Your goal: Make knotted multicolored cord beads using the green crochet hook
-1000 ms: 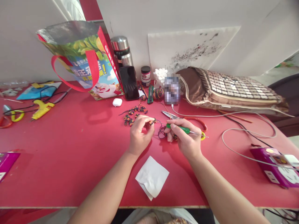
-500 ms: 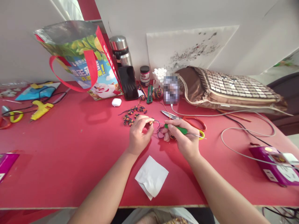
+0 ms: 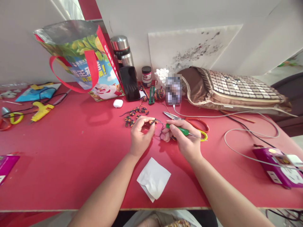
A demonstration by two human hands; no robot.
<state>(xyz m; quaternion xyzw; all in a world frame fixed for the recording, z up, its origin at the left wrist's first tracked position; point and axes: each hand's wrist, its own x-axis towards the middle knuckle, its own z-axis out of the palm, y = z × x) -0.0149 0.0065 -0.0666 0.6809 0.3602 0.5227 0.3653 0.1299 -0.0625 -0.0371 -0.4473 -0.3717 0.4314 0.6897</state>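
Note:
My left hand pinches a small knotted cord piece in dark and orange colours between thumb and fingertips. In my right hand is a green-handled tool with a thin metal shaft out of each end; one shaft points toward the cord piece, and I cannot tell whether it touches. Dark loose cord hangs between the two hands, partly under the right fingers. Just beyond my left hand lie several more knotted cord pieces. Scissors with red and yellow handles rest behind my right hand, which hides part of them.
A folded white paper lies between my forearms. At the back stand a shopping bag, a dark phone, a jar, a lit phone on a white cable and a cushion. A yellow glue gun is left.
The cord piece shows more between my left fingertips, which have parted slightly. My right hand and the green-handled tool have shifted a little to the left.

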